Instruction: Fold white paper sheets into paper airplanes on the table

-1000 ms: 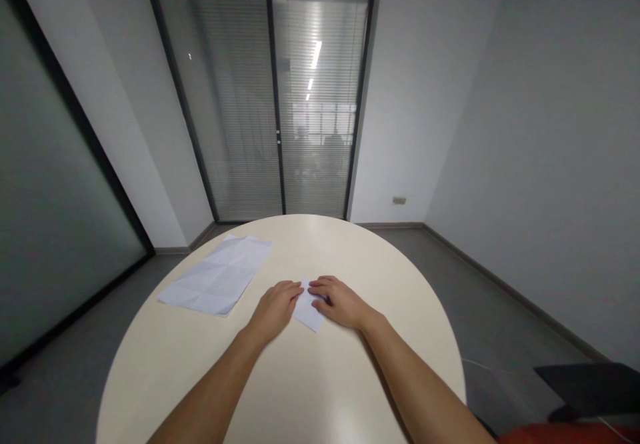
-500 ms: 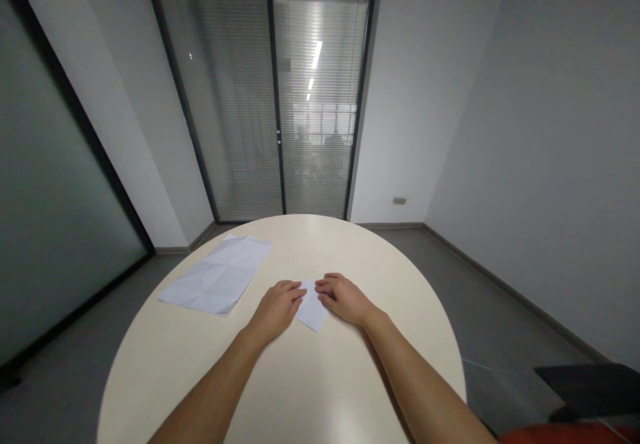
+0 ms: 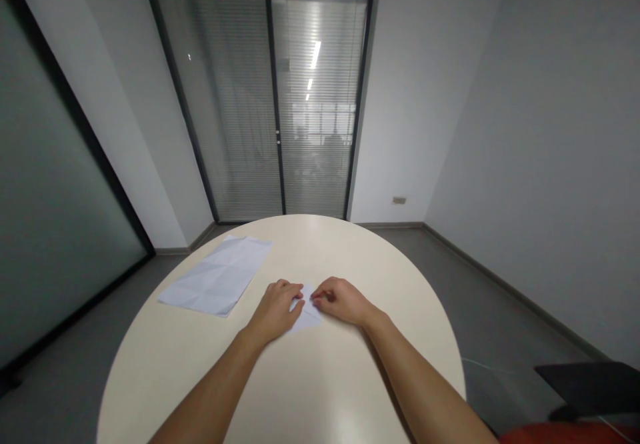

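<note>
A small piece of folded white paper lies on the round table between my two hands, partly covered by them. My left hand rests over its left side, holding it with the thumb and fingers. From the right, my right hand pinches the paper near its upper right part, fingertips closed together. The exact fold under the fingers is too small to make out.
A larger creased white sheet lies at the far left of the pale round table. On the lower right, beyond the table's edge, are a black flat object and something red.
The small paper has turned, its near corner no longer pointing toward me. My right hand's fingers have drawn together into a pinch; my left hand has barely shifted.
</note>
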Tool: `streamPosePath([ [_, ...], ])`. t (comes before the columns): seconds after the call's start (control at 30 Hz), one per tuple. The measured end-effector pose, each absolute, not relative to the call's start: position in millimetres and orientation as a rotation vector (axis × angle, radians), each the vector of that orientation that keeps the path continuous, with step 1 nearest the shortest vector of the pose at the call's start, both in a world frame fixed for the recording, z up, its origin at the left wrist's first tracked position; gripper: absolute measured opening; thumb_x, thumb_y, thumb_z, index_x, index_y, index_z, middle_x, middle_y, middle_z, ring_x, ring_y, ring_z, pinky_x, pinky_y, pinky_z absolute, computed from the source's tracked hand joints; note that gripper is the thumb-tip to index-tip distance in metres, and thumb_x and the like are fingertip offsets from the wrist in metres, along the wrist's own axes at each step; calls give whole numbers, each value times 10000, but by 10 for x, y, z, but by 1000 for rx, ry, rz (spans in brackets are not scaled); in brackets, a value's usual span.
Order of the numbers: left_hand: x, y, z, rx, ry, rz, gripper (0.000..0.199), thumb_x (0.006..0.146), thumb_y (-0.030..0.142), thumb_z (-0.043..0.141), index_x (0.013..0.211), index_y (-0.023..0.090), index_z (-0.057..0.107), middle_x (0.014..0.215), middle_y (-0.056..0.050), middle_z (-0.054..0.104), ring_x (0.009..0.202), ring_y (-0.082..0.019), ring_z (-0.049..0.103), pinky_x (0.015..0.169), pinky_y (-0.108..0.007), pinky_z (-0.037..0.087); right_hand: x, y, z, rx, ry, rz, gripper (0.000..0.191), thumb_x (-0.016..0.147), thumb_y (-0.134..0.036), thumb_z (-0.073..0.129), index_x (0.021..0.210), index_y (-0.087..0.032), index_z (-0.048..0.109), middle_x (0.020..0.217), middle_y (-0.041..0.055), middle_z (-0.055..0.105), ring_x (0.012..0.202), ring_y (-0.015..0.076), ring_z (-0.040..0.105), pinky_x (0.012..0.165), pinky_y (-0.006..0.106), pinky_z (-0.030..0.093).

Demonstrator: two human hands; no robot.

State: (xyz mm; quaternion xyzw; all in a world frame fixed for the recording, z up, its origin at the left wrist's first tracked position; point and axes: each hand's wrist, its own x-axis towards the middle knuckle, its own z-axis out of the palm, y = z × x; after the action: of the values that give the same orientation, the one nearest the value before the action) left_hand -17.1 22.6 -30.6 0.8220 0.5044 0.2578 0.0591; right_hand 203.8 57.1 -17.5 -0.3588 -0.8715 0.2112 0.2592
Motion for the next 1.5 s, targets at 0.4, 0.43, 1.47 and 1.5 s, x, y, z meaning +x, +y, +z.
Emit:
streamPosePath([
  [0.4,-179,222,-335,2482,1468,759,254,895,246,630,1144,213,665,1240,-63,686,1157,-242,581,1033,-402,446,2041,593,-300,-980,-2316,503,482,874,-252,634,1345,-151,610,1263,152,672,1191,275,582,1047,421,442],
  [0.43,-182,224,-342,2490,1451,761,248,900,247,624,1142,212,667,1252,-62,682,1165,-241,576,1038,-400,446,2037,596,-315,-973,-2320,507,499,872,-249,635,1360,-152,596,1298,157,654,1222,278,569,1068,433,429],
  [1.47,-128,90,-160,2524,1512,654,356,789,478,730,1022,226,635,1084,-56,644,1053,-250,590,890,-358,495,1989,593,-267,-1049,-2134,740,472,772,-61,598,1214,-198,691,1098,62,750,925,204,673,905,358,507],
  [1.5,-124,88,-156,2521,1512,645,362,779,480,737,1012,228,622,1070,-51,641,1038,-247,591,881,-352,492,1980,589,-261,-1046,-2138,739,449,777,-59,593,1188,-199,704,1071,58,755,900,198,677,888,347,512],
])
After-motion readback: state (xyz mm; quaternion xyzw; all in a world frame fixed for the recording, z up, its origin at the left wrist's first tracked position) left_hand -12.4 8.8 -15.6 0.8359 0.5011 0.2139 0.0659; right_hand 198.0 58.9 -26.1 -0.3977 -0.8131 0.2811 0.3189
